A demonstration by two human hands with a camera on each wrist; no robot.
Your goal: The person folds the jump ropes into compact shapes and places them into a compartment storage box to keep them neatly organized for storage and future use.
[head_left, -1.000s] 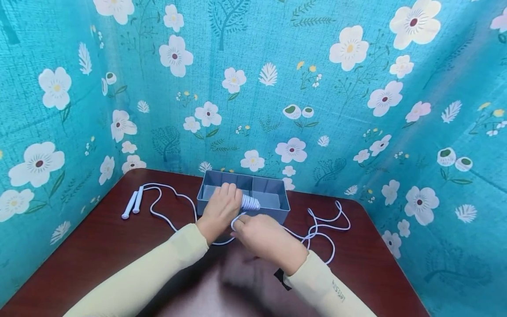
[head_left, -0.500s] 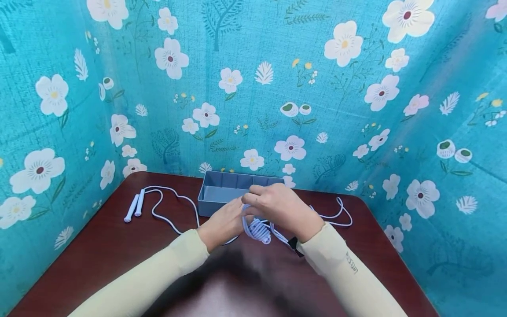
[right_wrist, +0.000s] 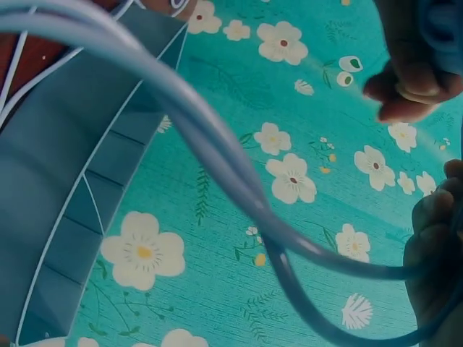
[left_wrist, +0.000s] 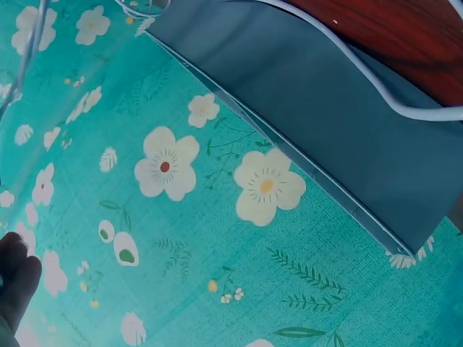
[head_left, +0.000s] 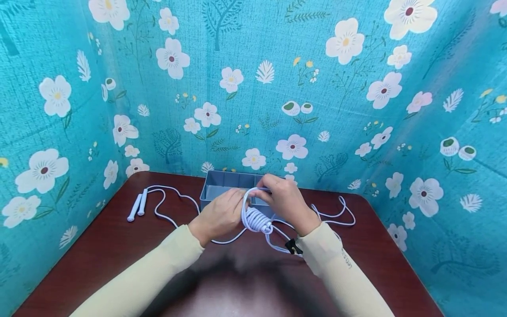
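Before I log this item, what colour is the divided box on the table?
Grey-blue; the box shows best in the head view, behind the hands.

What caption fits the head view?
Both hands, left and right, coil a white rope before a grey box.

Dark wood table (head_left: 99,246); floral teal backdrop (head_left: 253,79) behind

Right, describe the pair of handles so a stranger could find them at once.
Start at the dark red-brown wooden table and go to its far left corner, left of the grey divided plastic box. The two pale blue stick-shaped handles lie there side by side, the only rigid pieces on the loose white rope.
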